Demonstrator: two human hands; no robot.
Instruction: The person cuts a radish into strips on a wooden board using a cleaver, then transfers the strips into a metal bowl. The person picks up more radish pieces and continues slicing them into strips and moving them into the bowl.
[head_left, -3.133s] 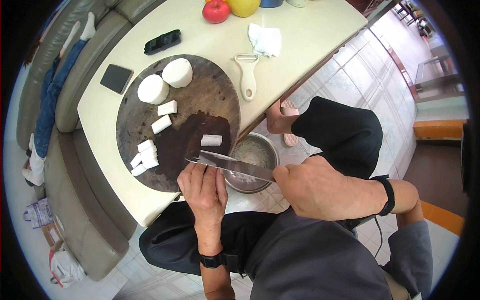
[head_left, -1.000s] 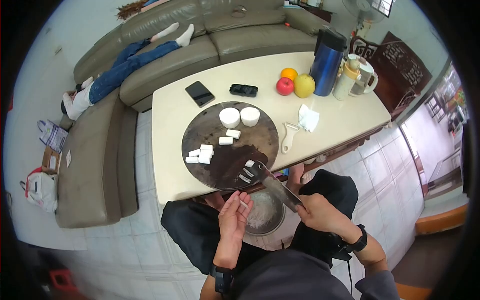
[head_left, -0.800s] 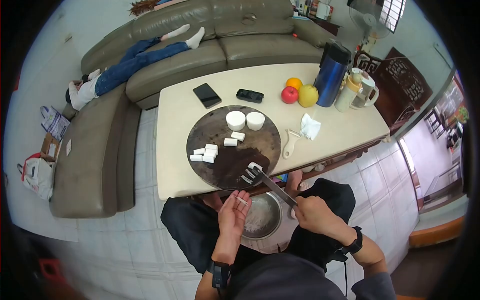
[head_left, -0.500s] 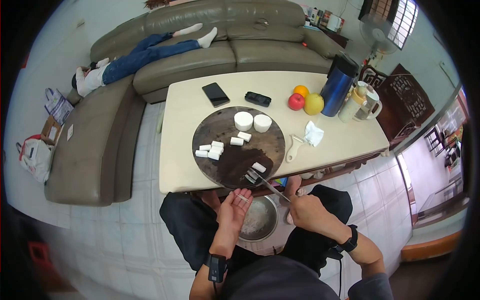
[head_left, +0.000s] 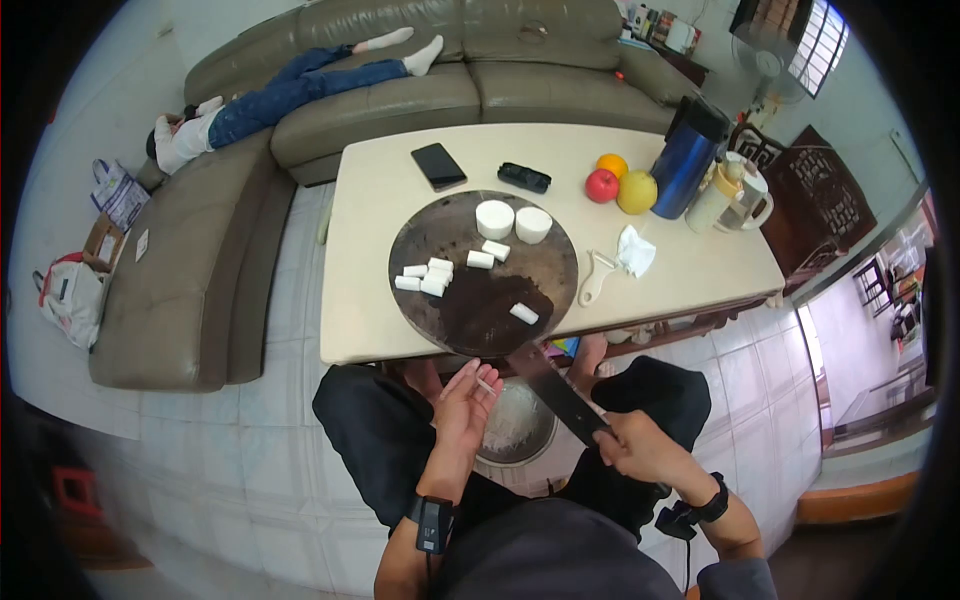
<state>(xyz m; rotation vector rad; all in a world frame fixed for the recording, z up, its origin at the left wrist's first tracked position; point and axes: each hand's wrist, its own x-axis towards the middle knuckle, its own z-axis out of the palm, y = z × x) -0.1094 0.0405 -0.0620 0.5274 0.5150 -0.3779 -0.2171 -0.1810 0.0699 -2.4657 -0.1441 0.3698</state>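
Note:
My right hand [head_left: 640,447] is wrapped round the handle of a broad knife [head_left: 562,395], whose blade reaches toward the board's front edge. Palm up, my left hand [head_left: 468,400] is just below the round dark board [head_left: 430,225], with a small thin white piece lying at its fingers. Near the front of the board lies a short white piece [head_left: 524,314], on a wet dark patch. Several white pieces [head_left: 434,277] are grouped at the left, with two more near the middle. Two thick white rounds [head_left: 495,218] stand at the back.
A metal basin [head_left: 520,425] is on the floor between my legs. On the table [head_left: 365,240] are a phone [head_left: 438,166], a black case [head_left: 524,178], fruit [head_left: 637,192], a peeler [head_left: 596,278], tissue [head_left: 636,251] and a blue flask [head_left: 690,160]. A person [head_left: 260,112] lies on the sofa.
The knife has moved off the board toward me, and its broad side now shows. My left hand has risen slightly with its fingers more curled. The whole view has shifted a little.

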